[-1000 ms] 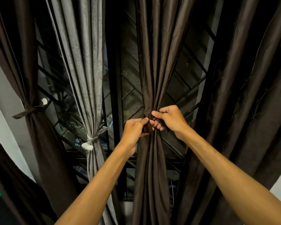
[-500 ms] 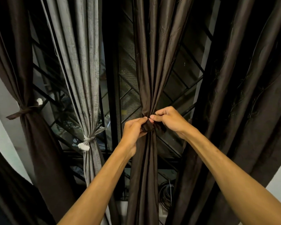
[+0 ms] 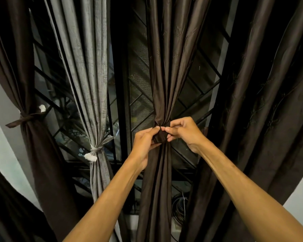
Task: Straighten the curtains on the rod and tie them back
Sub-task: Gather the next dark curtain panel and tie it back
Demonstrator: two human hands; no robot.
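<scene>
The tie [image 3: 160, 137] is pinched from 9 o'clock by the left hand [image 3: 144, 143], from 3 o'clock by the right hand [image 3: 184, 132]. The curtain [image 3: 164, 75] is thereby held bunched.

Two arms are showing from the near edge of the scene, both going bare right up to the wrists. The left forearm [image 3: 108, 194] is looking smooth and slim; the right forearm [image 3: 238, 182] is showing raised tendon lines close to the wrist. The left hand [image 3: 143, 145] and right hand [image 3: 184, 131] are going bare as well, their thumbnails [image 3: 157, 127] sitting short and trimmed.
</scene>
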